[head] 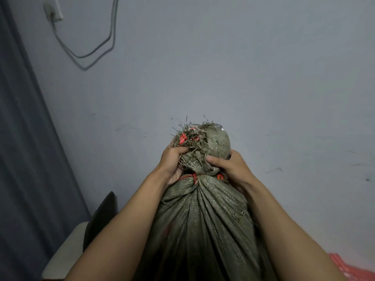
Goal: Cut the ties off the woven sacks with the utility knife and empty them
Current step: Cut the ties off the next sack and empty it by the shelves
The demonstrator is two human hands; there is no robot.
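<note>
**Sack still tied, both hands on the neck**

The woven sack (203,230) stands upright directly in front of the person, between the forearms. Its base is out of frame, so I can't say what carries it. The red tie (189,176) is cinched round the neck and not cut.

Left hand (172,161): fingers curled round the left side of the bunched top, above the tie.
Right hand (230,166): thumb and fingers clamped on the right side of the same bunch.
There's a small red-orange bit (220,177) under the right palm. It could be a tie end or the knife, can't tell. Otherwise no utility knife is identifiable.

Materials: olive-green woven fabric, coarse and matte, gathered into deep pleats fanning out below the tie. The top edge is frayed into loose strands (190,136) with a red tag (183,138) caught in them. Something rounded bulges under the cloth at the top right of the bunch.

Handling, my read:
- The skin is soft and floppy, with no stiffness of its own.
- The body looks full, so it's probably weighty and will slump if let go.
- Flat weave is likely slick, and the bunched neck is the only good purchase.
- Grip above the tie and pull up to tension it.
- The blade goes under the tie and cuts away from the fingers. The left palm sits just beside it.

Behind: grey wall (243,78), looped cable (91,51), dark curtain (20,138) at left.
</note>
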